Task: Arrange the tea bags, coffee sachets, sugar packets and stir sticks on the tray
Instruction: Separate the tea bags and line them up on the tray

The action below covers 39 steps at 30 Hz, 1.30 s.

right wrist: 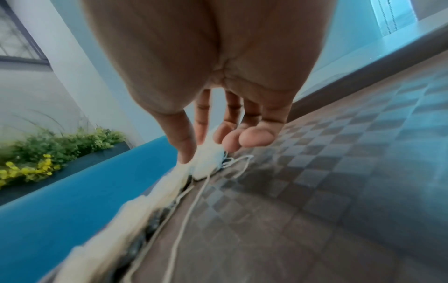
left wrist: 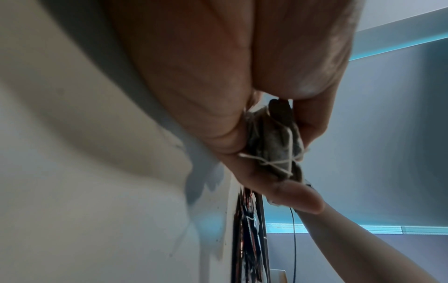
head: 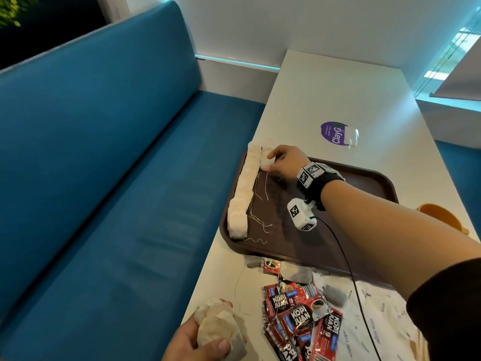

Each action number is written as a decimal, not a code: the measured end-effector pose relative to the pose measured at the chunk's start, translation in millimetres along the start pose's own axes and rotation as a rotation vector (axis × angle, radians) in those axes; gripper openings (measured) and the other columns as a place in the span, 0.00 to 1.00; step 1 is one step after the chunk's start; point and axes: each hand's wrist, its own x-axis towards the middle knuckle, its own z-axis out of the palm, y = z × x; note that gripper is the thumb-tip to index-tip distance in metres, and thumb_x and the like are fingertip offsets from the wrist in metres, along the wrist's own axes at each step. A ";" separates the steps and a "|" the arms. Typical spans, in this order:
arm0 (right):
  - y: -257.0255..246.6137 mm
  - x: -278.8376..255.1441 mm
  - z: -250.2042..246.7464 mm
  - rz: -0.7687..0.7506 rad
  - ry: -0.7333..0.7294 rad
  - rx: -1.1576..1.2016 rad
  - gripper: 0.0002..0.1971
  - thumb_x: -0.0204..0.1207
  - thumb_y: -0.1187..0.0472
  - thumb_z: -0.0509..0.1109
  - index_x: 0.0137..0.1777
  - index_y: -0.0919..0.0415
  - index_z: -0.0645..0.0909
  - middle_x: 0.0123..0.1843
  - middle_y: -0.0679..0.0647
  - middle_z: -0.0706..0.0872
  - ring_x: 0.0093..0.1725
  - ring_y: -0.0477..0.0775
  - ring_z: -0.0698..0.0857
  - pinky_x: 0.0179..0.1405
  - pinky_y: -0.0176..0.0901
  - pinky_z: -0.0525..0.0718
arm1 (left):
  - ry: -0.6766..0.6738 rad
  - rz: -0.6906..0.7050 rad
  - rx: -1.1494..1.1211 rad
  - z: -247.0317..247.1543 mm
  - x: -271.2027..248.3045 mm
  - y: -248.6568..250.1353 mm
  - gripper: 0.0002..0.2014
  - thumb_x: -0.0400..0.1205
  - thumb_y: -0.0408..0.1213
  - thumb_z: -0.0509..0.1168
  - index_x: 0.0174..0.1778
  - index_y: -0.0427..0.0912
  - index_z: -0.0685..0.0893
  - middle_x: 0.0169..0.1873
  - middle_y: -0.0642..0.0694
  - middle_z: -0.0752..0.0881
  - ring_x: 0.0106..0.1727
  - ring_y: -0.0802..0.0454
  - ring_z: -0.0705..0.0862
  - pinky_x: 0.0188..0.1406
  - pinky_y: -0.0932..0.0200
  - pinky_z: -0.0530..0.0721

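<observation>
One tea bag [head: 268, 162] is sitting on the brown tray [head: 364, 183] at its far-left corner, just right of the far end of a long row of tea bags [head: 240, 196] that is running along the tray's left edge, w/ loose strings trailing to the right. The right hand [head: 285, 162] is reaching across the tray from the near right and pinching that single bag betw. thumb and fingertips; in the right wrist view the thumb [right wrist: 184, 145] is lying on its left side, the other fingers [right wrist: 257, 137] curling just over its right side.

The left hand [head: 200, 342] is hovering off the near-left table corner, well apart from the tray, gripping a bunch of tea bags [head: 218, 324], fingers wrapped round; strings are crossing the bunch in the left wrist view.

Red coffee sachets [head: 302, 321] are lying in a heap on the white table [head: 338, 95] just near of the tray, w/ white sugar packets [head: 374, 313] right of them. An orange cup [head: 437, 214] is standing right of the tray, partly behind the forearm. A purple sticker [head: 334, 134] is showing on the table, far of the tray. A blue bench [head: 104, 178] is filling the left side.
</observation>
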 end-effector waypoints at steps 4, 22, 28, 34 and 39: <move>-9.7 -39.5 -15.6 -0.024 0.014 0.070 0.12 0.74 0.54 0.82 0.54 0.55 0.88 0.43 0.49 0.86 0.43 0.50 0.85 0.41 0.39 0.79 | -0.061 0.036 -0.030 9.6 -7.6 5.8 0.50 0.42 0.42 0.94 0.64 0.38 0.88 0.50 0.25 0.90 0.41 0.28 0.90 0.36 0.48 0.91; -33.1 -326.2 39.0 -0.035 -0.287 0.402 0.09 0.75 0.56 0.82 0.52 0.51 0.87 0.42 0.50 0.90 0.32 0.43 0.83 0.37 0.41 0.84 | 0.075 0.179 -0.170 29.7 -16.0 -1.8 0.26 0.71 0.26 0.74 0.65 0.28 0.78 0.45 0.31 0.88 0.41 0.38 0.91 0.29 0.52 0.88; -21.2 -344.0 65.6 0.106 -0.231 0.533 0.16 0.72 0.62 0.84 0.55 0.57 0.84 0.44 0.63 0.91 0.33 0.51 0.85 0.32 0.44 0.85 | 0.035 0.189 -0.202 34.3 -21.9 1.0 0.26 0.73 0.26 0.73 0.68 0.25 0.77 0.50 0.27 0.88 0.44 0.37 0.90 0.33 0.49 0.89; -12.5 -338.6 61.0 0.085 -0.222 0.460 0.12 0.73 0.69 0.82 0.52 0.55 0.87 0.38 0.52 0.90 0.32 0.46 0.86 0.41 0.50 0.88 | 0.027 0.157 -0.213 35.4 -22.3 2.8 0.18 0.75 0.29 0.71 0.61 0.28 0.83 0.34 0.35 0.86 0.31 0.44 0.85 0.36 0.44 0.92; -9.2 -339.6 56.4 0.119 -0.209 0.457 0.09 0.74 0.69 0.80 0.48 0.55 0.89 0.39 0.59 0.92 0.33 0.50 0.87 0.39 0.50 0.87 | 0.034 0.124 -0.239 33.9 -20.5 3.1 0.16 0.78 0.29 0.71 0.62 0.29 0.84 0.34 0.37 0.79 0.30 0.49 0.68 0.41 0.40 0.91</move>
